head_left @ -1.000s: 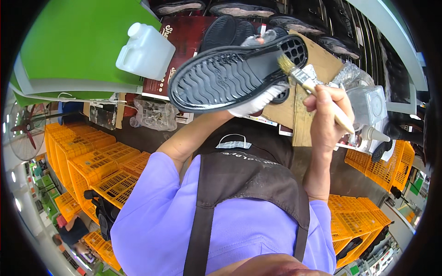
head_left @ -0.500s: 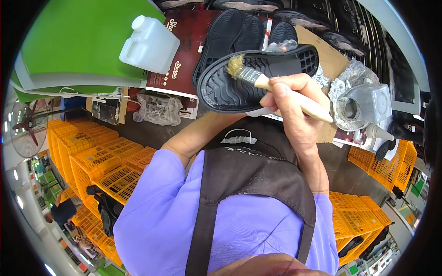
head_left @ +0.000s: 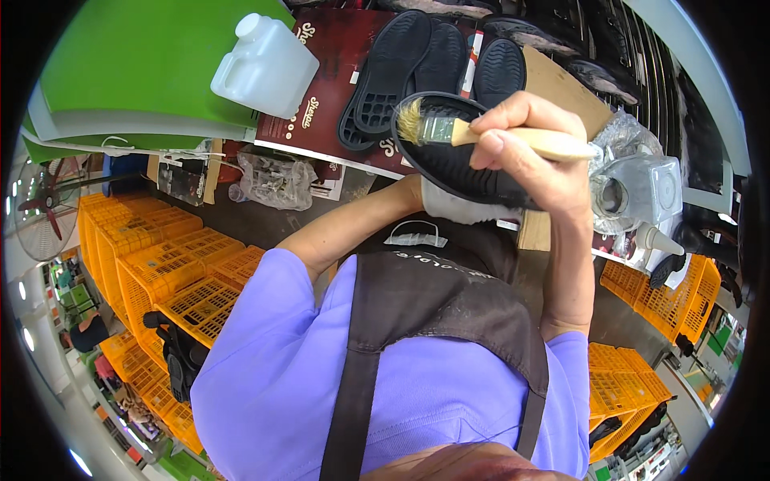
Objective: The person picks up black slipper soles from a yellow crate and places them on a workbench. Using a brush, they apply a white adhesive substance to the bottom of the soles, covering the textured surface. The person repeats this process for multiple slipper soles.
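Observation:
In my right hand (head_left: pixel 533 148) is a paintbrush (head_left: pixel 438 131) with a pale wooden handle and light bristles, pinched between thumb and fingers. Its bristle tip lies over the rounded end of a black shoe sole (head_left: pixel 453 167). My left hand (head_left: pixel 461 205), in a white glove, supports that sole from below; most of its fingers are hidden under it. Beyond, on a dark red printed board (head_left: pixel 325 72), lie more black soles (head_left: pixel 399 60), some overlapping. A single sole (head_left: pixel 498 70) lies right of them.
A white plastic jug (head_left: pixel 269 68) stands at upper left beside a green surface (head_left: pixel 152 64). On the right are a clear container (head_left: pixel 654 188) in crumpled plastic and a squeeze bottle (head_left: pixel 659 238). Yellow crates (head_left: pixel 176 256) flank me; shoes on a rack (head_left: pixel 593 72) line the far right.
The sole in my left hand has moved right and is turned, uncovering more of the soles behind. My right hand has shifted right and up, and the brush now lies more level.

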`<action>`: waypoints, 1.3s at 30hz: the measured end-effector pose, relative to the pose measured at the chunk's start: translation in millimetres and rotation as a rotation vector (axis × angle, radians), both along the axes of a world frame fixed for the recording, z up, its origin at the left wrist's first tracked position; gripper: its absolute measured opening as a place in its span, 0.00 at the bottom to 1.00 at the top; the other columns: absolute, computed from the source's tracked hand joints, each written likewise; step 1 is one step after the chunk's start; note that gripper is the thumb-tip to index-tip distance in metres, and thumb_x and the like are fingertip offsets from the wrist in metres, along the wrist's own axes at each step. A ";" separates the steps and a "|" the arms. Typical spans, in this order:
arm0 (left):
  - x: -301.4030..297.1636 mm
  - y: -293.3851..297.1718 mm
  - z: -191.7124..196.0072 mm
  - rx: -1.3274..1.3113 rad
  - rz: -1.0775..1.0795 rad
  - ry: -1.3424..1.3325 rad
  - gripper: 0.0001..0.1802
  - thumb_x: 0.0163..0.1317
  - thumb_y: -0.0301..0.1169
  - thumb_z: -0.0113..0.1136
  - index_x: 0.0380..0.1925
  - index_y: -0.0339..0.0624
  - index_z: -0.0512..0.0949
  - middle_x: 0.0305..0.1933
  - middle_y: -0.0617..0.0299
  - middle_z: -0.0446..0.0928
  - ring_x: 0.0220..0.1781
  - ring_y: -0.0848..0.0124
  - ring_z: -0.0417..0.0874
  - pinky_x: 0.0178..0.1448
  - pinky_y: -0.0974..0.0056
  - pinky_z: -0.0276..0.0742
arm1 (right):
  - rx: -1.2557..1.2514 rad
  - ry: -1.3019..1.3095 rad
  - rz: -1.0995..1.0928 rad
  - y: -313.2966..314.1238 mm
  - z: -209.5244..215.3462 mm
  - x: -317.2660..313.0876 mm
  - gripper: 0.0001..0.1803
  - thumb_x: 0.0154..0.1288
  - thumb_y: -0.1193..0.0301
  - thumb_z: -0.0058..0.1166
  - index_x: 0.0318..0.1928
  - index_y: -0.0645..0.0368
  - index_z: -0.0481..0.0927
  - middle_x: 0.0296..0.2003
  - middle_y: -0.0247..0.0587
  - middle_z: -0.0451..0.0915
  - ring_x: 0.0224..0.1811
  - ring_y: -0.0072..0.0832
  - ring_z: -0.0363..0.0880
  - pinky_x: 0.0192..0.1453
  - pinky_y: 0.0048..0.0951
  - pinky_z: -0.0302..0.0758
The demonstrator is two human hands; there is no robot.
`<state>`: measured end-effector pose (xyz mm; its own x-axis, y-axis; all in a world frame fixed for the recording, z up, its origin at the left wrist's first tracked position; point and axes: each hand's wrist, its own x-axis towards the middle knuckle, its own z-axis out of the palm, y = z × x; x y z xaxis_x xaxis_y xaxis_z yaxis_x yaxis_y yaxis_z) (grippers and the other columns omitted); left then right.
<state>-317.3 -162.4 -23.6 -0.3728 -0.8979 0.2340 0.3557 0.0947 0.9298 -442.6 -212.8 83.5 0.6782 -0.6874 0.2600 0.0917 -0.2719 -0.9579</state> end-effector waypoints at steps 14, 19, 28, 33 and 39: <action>36.3 6.5 10.7 0.362 -0.252 0.136 0.27 0.65 0.44 0.49 0.57 0.35 0.66 0.51 0.52 0.75 0.52 0.64 0.76 0.60 0.61 0.70 | 0.139 0.207 0.137 -52.4 4.9 -59.6 0.12 0.57 0.65 0.60 0.33 0.62 0.80 0.24 0.34 0.79 0.25 0.18 0.76 0.29 0.18 0.70; 41.9 -2.8 12.0 0.767 -0.171 0.709 0.44 0.61 0.66 0.31 0.58 0.35 0.64 0.43 0.42 0.76 0.40 0.52 0.81 0.38 0.52 0.82 | -0.126 0.237 -0.199 -35.2 -3.0 -66.9 0.06 0.59 0.76 0.55 0.36 0.64 0.80 0.28 0.36 0.80 0.27 0.18 0.75 0.30 0.20 0.71; 40.6 -10.3 14.8 0.961 0.048 0.733 0.43 0.61 0.65 0.34 0.58 0.37 0.66 0.48 0.46 0.76 0.41 0.56 0.81 0.49 0.54 0.79 | -0.481 0.164 0.181 21.7 -25.8 -37.2 0.17 0.45 0.77 0.63 0.41 0.54 0.81 0.28 0.36 0.75 0.32 0.33 0.74 0.35 0.31 0.73; 45.7 -6.1 6.5 0.805 -0.394 0.785 0.37 0.65 0.60 0.35 0.56 0.38 0.68 0.50 0.47 0.75 0.44 0.56 0.80 0.49 0.54 0.78 | -0.507 0.213 -0.048 -21.2 -42.4 -53.7 0.16 0.48 0.81 0.60 0.41 0.56 0.82 0.31 0.38 0.78 0.36 0.33 0.76 0.40 0.32 0.73; 38.8 1.9 11.1 0.846 -0.217 0.688 0.33 0.68 0.55 0.35 0.57 0.37 0.66 0.48 0.48 0.76 0.42 0.59 0.81 0.46 0.57 0.79 | -0.549 0.388 -0.481 -35.8 -45.9 -62.5 0.09 0.55 0.78 0.58 0.39 0.60 0.81 0.29 0.43 0.79 0.33 0.37 0.78 0.39 0.32 0.74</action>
<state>-278.5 -160.5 -12.5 -0.5678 -0.7971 -0.2055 0.7524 -0.6038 0.2631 -505.1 -248.6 37.5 0.4526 -0.7689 0.4517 -0.4641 -0.6356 -0.6169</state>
